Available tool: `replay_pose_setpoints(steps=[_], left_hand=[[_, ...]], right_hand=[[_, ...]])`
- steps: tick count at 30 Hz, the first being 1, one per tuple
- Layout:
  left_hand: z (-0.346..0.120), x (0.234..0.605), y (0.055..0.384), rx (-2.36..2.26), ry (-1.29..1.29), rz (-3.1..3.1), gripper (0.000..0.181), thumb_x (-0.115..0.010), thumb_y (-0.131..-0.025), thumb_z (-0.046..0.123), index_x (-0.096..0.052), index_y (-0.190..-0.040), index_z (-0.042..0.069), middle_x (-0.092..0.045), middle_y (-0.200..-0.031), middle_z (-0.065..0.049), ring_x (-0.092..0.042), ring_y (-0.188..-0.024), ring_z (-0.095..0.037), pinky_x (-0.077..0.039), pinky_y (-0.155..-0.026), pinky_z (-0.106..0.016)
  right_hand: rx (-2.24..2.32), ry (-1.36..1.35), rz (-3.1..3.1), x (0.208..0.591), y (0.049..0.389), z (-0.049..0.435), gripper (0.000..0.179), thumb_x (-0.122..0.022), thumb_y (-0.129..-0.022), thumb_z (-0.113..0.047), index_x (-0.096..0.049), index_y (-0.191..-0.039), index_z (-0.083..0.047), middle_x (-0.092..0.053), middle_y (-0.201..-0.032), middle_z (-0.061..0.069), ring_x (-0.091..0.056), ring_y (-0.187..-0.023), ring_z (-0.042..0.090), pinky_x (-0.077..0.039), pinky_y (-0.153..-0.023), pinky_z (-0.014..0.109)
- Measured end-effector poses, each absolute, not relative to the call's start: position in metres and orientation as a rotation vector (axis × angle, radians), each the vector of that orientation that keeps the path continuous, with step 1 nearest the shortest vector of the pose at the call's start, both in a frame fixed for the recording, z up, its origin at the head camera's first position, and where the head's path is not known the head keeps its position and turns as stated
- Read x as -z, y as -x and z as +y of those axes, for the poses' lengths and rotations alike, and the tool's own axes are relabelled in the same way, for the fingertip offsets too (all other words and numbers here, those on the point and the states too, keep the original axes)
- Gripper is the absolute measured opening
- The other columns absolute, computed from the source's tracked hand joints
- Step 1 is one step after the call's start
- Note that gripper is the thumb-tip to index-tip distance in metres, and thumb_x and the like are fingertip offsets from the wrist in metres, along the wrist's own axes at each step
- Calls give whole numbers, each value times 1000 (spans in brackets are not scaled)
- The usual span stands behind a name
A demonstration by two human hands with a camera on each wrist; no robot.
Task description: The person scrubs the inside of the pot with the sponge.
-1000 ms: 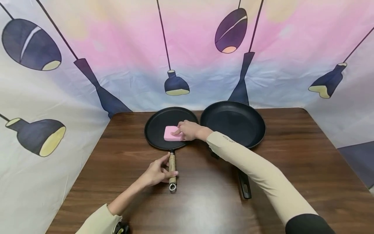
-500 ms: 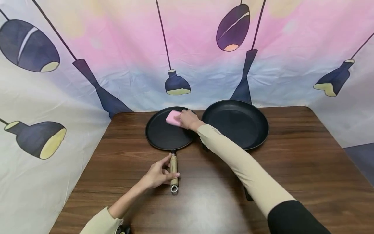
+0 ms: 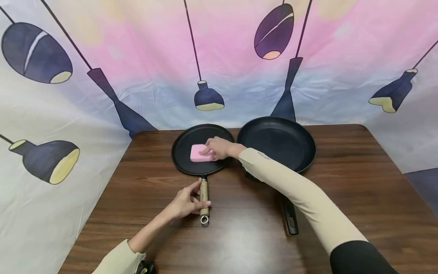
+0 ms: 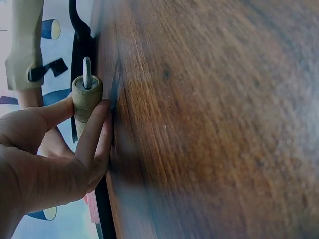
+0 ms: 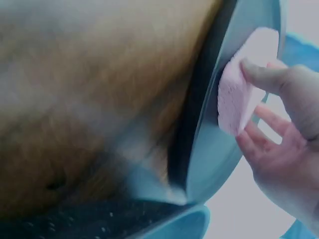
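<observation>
A flat black pan with a low rim lies at the back of the table. My left hand grips its wooden handle, thumb on one side and fingers on the other; the handle's metal hanging ring shows at the end in the left wrist view. My right hand pinches a pink sponge on the pan's surface. In the right wrist view the thumb lies on one face of the sponge and the fingers are on its other side.
Just right of the flat pan stands a larger, deeper black frying pan, its black handle pointing toward me, partly under my right sleeve. Both rest on a brown wooden table. A printed cloth hangs behind.
The sponge in my right hand moved up to the pan's far side, tilting, then came back down to its middle. My left hand has kept its grip on the handle.
</observation>
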State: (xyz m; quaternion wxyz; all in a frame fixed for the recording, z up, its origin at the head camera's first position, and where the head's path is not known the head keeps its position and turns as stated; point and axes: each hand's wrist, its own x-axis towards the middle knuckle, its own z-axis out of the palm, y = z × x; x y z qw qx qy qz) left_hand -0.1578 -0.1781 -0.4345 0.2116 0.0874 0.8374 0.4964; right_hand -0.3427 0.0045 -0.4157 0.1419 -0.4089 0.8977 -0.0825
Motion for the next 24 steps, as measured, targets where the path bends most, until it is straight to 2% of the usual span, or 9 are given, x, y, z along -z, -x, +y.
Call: replay_pose_setpoints(steps=[5,10,14,17,19,21,24], left_hand=[[-182,430,163,-1337,-220,2348,88,-80,-89,7,-25,-157,-9,-57,-115,-23,-65,-76,-11,-65,-65,-30],[-183,428,161,-1362,-177,2315,90,-79,-90,7,-23,-159,-6,-55,-119,-22,-65,-75,-10,-67,-68,-34],[-181,430,158,-1375,-191,2319,91,-79,-90,9,-23,-159,-5,-54,-122,-22,-64,-76,-9,-66,-68,-32],[-180,434,156,-1367,-212,2331,91,-80,-90,11,-24,-159,-5,-55,-122,-22,-64,-76,-9,-64,-65,-28],[-180,435,154,-1375,-219,2322,91,-80,-90,11,-23,-159,-6,-54,-122,-23,-65,-75,-8,-64,-65,-27],[-179,435,153,-1374,-221,2318,90,-79,-90,11,-23,-159,-6,-54,-121,-22,-65,-74,-8,-64,-65,-26],[-180,434,155,-1383,-218,2316,90,-79,-90,10,-23,-159,-7,-54,-121,-22,-65,-73,-8,-65,-65,-28]], right_hand=[[300,1264,2465,410,330,-5,51,-73,-95,-9,-63,-140,-30,-52,-149,10,-44,-137,31,-41,-120,41],[370,1190,2500,410,338,-12,52,-74,-93,-6,-65,-138,-29,-53,-148,9,-44,-140,29,-40,-123,42],[353,1041,2682,415,358,-16,49,-69,-98,-11,-60,-144,-27,-54,-148,10,-47,-139,30,-46,-115,39],[288,843,2849,424,370,-21,42,-61,-104,-21,-58,-146,-21,-54,-145,13,-49,-135,32,-49,-111,41],[214,749,2912,428,374,-24,40,-55,-107,-28,-58,-146,-18,-53,-144,15,-48,-135,35,-48,-113,44],[142,737,2922,429,376,-24,41,-52,-109,-31,-57,-146,-16,-52,-145,16,-47,-135,36,-46,-116,46],[93,834,2850,422,376,-22,45,-53,-108,-28,-50,-153,-22,-48,-151,15,-44,-139,35,-44,-119,44]])
